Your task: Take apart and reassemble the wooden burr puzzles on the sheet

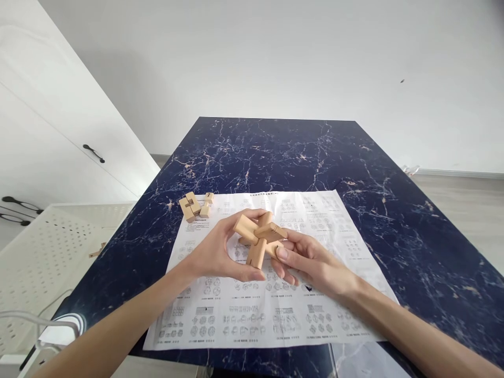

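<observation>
A wooden burr puzzle [260,236] made of crossing bars is held above a printed instruction sheet [244,340]. My left hand [220,247] grips it from the left, thumb at the near end of one bar and fingers at the far end. From the right, my right hand [305,257] pinches a bar end between thumb and fingers. The puzzle's underside and some fingertips are hidden. Several small wooden pieces [189,207] lie on the sheet's upper left corner, one of them a block [209,197] marked with a 3.
The sheet lies on a dark blue marble-patterned table [271,152]. White cabinets [59,121] with black handles stand at left, beside a perforated white basket [35,262]. A cable and white power strip [51,341] are at the lower left. A pale wall rises behind.
</observation>
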Tool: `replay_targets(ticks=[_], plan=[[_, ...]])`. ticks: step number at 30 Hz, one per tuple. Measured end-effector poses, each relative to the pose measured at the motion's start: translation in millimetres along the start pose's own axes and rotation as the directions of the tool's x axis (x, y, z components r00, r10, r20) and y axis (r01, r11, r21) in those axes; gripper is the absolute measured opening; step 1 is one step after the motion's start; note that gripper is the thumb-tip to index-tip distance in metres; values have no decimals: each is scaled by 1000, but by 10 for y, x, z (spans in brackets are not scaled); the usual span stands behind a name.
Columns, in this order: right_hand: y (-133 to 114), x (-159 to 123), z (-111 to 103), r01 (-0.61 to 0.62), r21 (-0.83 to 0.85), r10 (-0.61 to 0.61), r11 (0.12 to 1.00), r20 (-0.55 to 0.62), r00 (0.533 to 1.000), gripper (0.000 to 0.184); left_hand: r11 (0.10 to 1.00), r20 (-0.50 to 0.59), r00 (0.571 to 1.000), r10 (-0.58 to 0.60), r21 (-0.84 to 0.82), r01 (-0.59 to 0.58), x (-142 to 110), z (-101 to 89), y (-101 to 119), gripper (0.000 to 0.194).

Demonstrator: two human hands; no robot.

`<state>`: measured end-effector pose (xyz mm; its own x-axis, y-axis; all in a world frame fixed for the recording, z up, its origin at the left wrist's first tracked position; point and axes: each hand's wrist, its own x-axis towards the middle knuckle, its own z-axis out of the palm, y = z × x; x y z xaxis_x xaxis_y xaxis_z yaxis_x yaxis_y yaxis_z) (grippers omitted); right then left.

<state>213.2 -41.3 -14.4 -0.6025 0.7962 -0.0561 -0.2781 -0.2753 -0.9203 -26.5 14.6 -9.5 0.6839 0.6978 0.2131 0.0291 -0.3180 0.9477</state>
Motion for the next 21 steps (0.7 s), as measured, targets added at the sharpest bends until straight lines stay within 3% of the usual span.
replay_targets(ticks=[15, 21], plan=[[61, -13, 56, -20, 54, 25, 998, -96, 995, 35, 993, -101, 989, 113, 47, -108, 22, 62, 42, 89], [71, -13, 22, -6, 124, 9, 992, -30, 999, 32, 991, -135, 983, 125, 59, -118, 18, 74, 62, 92]])
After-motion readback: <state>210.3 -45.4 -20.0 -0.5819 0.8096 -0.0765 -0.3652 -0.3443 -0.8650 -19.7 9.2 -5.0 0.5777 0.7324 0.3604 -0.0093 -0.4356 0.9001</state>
